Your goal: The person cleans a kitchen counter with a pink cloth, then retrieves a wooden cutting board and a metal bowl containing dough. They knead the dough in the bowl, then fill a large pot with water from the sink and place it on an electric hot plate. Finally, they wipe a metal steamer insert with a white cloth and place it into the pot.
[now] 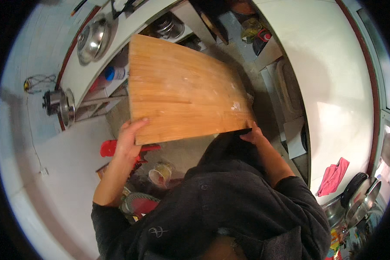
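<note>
A large wooden board (182, 87) is held up in front of my body, between the two counters. White marks show on its upper face, mostly towards the right. My left hand (128, 135) grips its near left corner, thumb on top and the fingers hidden below. At the near right corner, my right hand (253, 132) holds the edge, with most of its fingers out of sight under the board.
A white counter (331, 81) on the right bears a pink cloth (333, 177). Metal pans (360, 201) stand at its near end. A lidded wok (92, 39) sits on the left counter. Below are a red plastic stool (109, 148) and a plastic tub (160, 175).
</note>
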### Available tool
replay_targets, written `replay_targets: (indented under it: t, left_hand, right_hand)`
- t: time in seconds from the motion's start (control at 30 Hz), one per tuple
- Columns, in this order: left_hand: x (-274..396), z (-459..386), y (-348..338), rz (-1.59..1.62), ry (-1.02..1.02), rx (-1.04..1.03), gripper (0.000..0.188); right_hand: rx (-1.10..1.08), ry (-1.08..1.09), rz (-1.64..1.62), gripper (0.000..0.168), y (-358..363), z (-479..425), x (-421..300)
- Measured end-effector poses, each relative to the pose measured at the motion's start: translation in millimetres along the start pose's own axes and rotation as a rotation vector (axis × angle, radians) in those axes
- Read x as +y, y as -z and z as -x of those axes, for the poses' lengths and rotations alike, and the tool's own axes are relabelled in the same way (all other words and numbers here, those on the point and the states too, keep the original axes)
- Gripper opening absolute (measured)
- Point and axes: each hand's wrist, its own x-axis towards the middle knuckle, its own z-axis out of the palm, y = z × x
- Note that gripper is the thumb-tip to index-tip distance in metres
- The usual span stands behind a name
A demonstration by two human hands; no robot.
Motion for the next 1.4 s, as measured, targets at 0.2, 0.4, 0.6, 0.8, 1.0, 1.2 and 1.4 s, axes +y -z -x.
replay_targets:
  t: [0.2,0.4,0.6,0.8,1.0,1.2,1.4]
  left_hand:
    - [-50,103,106,0.03,-0.122,0.083,0.038]
    - [-123,163,207,0.479,-0.075,0.148,0.047]
    - [-203,182,249,0.665,-0.087,0.021,0.052]
    - [-237,135,224,0.665,-0.193,-0.174,0.051]
    - [-207,93,171,0.663,-0.165,-0.43,0.049]
    - [-182,48,136,0.587,-0.045,-0.577,0.049]
    - [-187,5,75,0.514,0.014,-0.564,0.049]
  right_hand:
    - [-0.296,0.226,-0.622,0.042,-59,3,78]
    - [-0.413,0.483,-0.382,0.04,-96,64,56]
    - [-0.555,0.815,-0.313,0.049,-100,177,31]
    - [-0.616,1.176,-0.26,0.049,-60,232,-5]
    - [-0.588,1.36,-0.39,0.048,-12,259,-24]
    - [-0.382,1.347,-0.514,0.051,35,252,-36]
    - [-0.34,1.311,-0.582,0.049,85,219,-67]
